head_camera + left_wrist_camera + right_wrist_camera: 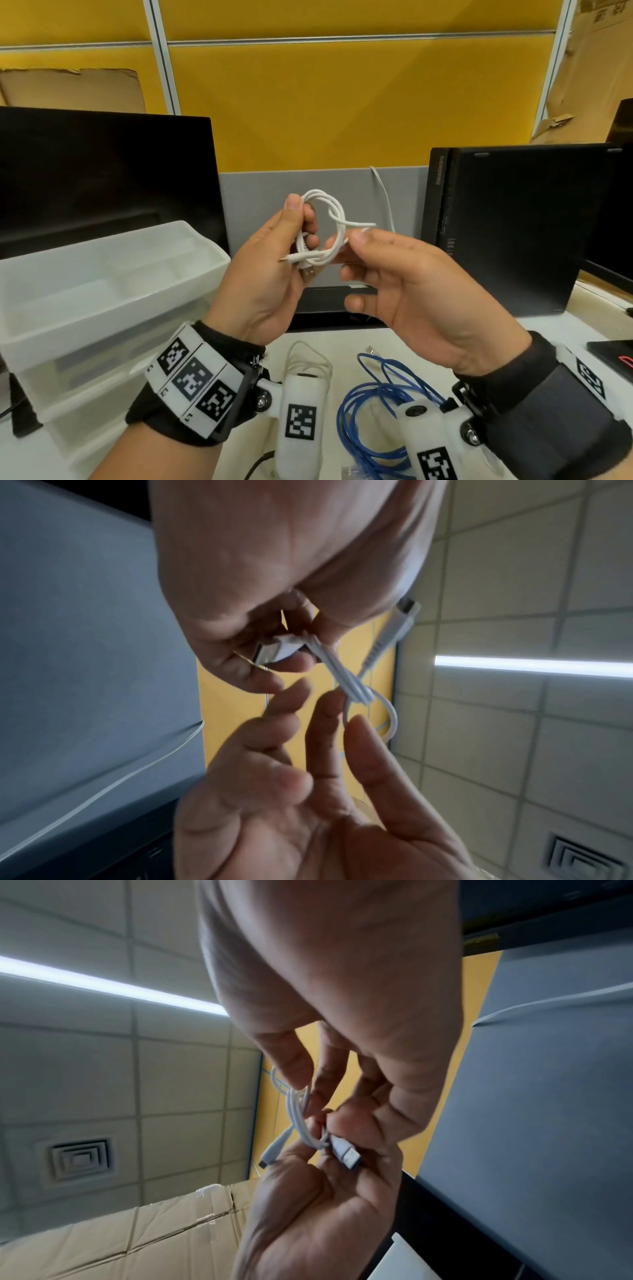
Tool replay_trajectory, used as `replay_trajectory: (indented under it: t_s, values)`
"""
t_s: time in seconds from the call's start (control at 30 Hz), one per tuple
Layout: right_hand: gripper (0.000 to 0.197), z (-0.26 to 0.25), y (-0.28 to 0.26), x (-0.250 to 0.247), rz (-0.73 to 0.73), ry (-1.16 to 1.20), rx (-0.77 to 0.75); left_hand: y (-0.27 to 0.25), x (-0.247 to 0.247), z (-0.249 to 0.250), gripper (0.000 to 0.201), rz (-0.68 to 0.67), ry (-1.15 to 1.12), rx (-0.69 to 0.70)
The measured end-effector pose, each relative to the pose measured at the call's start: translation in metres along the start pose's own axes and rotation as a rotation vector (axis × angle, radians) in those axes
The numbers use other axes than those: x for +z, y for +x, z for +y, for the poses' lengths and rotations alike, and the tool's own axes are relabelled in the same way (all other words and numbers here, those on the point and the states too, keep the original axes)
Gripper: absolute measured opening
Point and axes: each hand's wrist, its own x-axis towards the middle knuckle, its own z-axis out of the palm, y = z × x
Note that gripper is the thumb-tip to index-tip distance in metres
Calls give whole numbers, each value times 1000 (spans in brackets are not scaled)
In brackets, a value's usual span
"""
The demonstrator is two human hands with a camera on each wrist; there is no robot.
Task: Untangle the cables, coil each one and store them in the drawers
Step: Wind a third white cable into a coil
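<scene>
The thin white USB cable (320,228) is held up in the air over the middle of the worktop (342,346), wound into a small coil of several loops. The left hand (270,274) has its grip clamped on the coil's left side, thumb on top and fingers curled round the bundled strands, with the flat metal USB plug (270,651) lying against those fingers and the smaller plug sticking out beside it. The right hand (407,277) pinches a single strand where it crosses over the coil's right side, its other fingers loosely spread.

By my reading, the step in hand is finishing this coil, wrapping or tucking the loose strand round the loops so they stay together. The next move likely calls for the left grip to stay firm while the right threads the strand through, then for carrying the coil to the open translucent white plastic drawer (113,274) at the worktop's left edge. A tangled blue network cable (370,404) and a thin cream-white cable (308,356) lie on the worktop near its front edge, not yet coiled.
</scene>
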Motion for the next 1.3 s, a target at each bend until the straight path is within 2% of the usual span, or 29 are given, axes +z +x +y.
replay_trajectory:
  t_s: [0.1, 0.23, 0.3, 0.37, 0.47, 0.57, 0.63, 0.7, 0.8, 0.93, 1.07, 1.2, 1.3]
  values:
    - [23, 2, -2, 6, -87, -22, 29, -2, 0, 0, 33, 69, 121, 74]
    - [37, 5, 0, 10, -109, 38, 99, -9, 4, -6, 36, 159, 481, 335]
    - [27, 5, -1, 12, -149, 85, 130, -11, 5, -8, 36, 181, 602, 443]
    - [19, 3, -1, 12, -168, 107, 145, -11, 4, -6, 34, 166, 618, 470]
    - [16, -1, 0, 8, -148, 127, 153, -8, -2, 0, 32, 51, 562, 374]
    - [17, -2, 2, 1, -58, 25, 118, -9, -11, 12, 28, -187, 425, 186]
    - [7, -2, 3, -2, -11, -165, 67, -10, -15, 19, 28, -303, 436, 114]
    - [15, -1, 3, -6, 23, -453, 12, -14, -14, 23, 40, -367, 515, 103]
    - [15, -3, -1, -8, 68, -868, -41, -20, -4, 23, 58, -369, 771, 165]
    - [3, -2, -3, -6, 91, -1115, -98, -25, 3, 16, 43, -304, 975, 143]
    - [12, 3, 0, -8, 59, -1180, -117, -23, 1, 9, 23, -353, 1172, 152]
    - [25, 1, 0, -11, 38, -1087, -204, -20, -6, 12, 24, -338, 1126, 181]
    - [27, -2, 1, -19, 96, -1075, -228, -14, -16, 17, 40, -271, 863, 137]
